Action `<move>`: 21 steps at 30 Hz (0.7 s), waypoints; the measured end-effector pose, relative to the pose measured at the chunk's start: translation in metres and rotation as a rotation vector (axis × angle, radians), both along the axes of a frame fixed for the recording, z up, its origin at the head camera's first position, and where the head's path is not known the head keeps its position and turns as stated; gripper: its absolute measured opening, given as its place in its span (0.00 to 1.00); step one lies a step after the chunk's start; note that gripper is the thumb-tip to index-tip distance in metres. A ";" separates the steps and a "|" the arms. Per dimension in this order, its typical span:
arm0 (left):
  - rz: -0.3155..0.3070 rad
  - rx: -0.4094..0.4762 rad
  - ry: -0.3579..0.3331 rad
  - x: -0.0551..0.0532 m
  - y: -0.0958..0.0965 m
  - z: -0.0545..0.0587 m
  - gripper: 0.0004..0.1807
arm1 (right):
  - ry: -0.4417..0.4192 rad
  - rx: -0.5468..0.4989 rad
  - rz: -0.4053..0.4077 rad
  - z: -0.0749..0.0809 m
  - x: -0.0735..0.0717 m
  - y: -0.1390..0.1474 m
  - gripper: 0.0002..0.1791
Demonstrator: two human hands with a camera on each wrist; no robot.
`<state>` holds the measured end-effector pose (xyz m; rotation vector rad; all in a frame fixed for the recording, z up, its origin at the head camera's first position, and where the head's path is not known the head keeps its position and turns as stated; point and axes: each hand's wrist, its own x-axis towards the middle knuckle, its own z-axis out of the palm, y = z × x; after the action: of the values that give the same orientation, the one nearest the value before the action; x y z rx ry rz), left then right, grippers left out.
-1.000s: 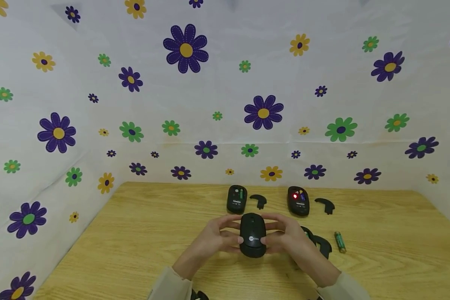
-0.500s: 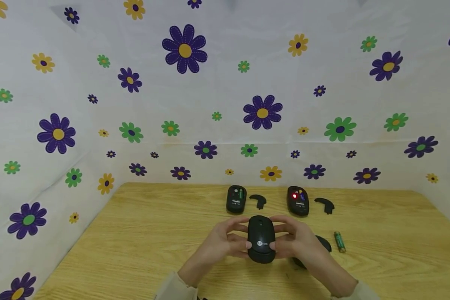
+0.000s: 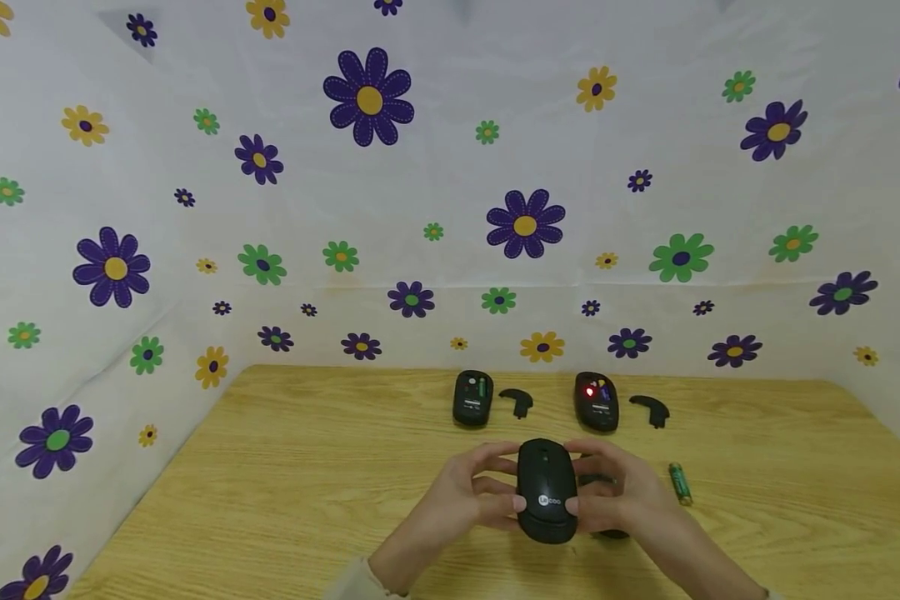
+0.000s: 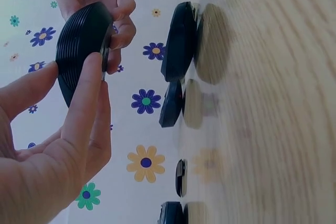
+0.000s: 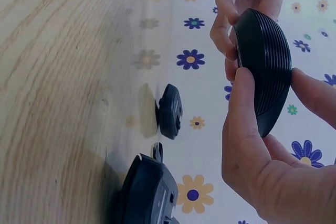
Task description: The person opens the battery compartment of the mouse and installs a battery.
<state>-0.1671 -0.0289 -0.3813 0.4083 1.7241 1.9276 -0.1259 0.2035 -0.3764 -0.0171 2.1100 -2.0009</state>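
A black computer mouse [image 3: 546,475] with a white logo is held off the table, its top side towards the head camera. My left hand [image 3: 471,496] grips its left edge, thumb near the logo. From the other side, my right hand [image 3: 624,504] grips the right edge in the same way. In both wrist views the ribbed side of the mouse [image 4: 79,45] shows between thumb and fingers, and its underside is out of sight. Partly hidden behind the right hand lies another dark object [image 3: 613,533].
Two upturned mice [image 3: 472,408] lie at the back of the wooden table [image 3: 307,467]; the right one [image 3: 598,414] glows red. Beside each is a curved black cover, one left [image 3: 521,402], one right [image 3: 651,410]. A green battery [image 3: 679,484] lies right of the hands. Flowered cloth [image 3: 420,183] hangs behind.
Both hands have moved the mouse rightwards and a little towards the person. More of the dark object behind the right hand is now covered. The things at the back stay put.
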 end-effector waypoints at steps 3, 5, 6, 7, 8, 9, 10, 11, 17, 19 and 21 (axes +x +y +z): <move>0.001 0.012 0.010 0.002 0.003 0.002 0.35 | 0.004 0.003 0.001 0.002 0.002 0.004 0.45; -0.002 0.016 0.015 0.003 0.005 0.003 0.34 | 0.004 0.009 0.009 0.003 0.003 0.007 0.45; -0.002 0.014 0.015 0.003 0.006 0.004 0.34 | 0.004 0.010 0.009 0.004 0.004 0.008 0.44; -0.002 0.011 0.013 0.003 0.006 0.004 0.34 | 0.002 0.009 0.013 0.004 0.005 0.009 0.44; -0.002 0.007 0.012 0.004 0.006 0.004 0.34 | 0.000 0.010 0.017 0.004 0.005 0.009 0.44; -0.002 0.004 0.010 0.004 0.006 0.005 0.34 | 0.000 0.007 0.020 0.005 0.006 0.010 0.44; -0.002 0.003 0.010 0.005 0.007 0.005 0.34 | 0.002 0.007 0.022 0.005 0.006 0.010 0.44; -0.002 0.002 0.011 0.005 0.007 0.005 0.34 | 0.009 0.002 0.026 0.005 0.006 0.011 0.44; -0.018 0.033 0.014 0.007 0.010 0.005 0.35 | 0.031 -0.015 0.055 0.006 0.009 0.018 0.43; -0.023 0.035 0.025 0.008 0.009 0.005 0.35 | 0.027 -0.016 0.066 0.005 0.009 0.018 0.43; -0.025 0.025 0.041 0.009 0.006 0.005 0.35 | 0.020 -0.017 0.070 0.005 0.008 0.017 0.43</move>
<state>-0.1580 -0.0225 -0.3761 0.4794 1.7137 1.9378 -0.1178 0.2200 -0.3712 -0.1128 2.0744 -1.9871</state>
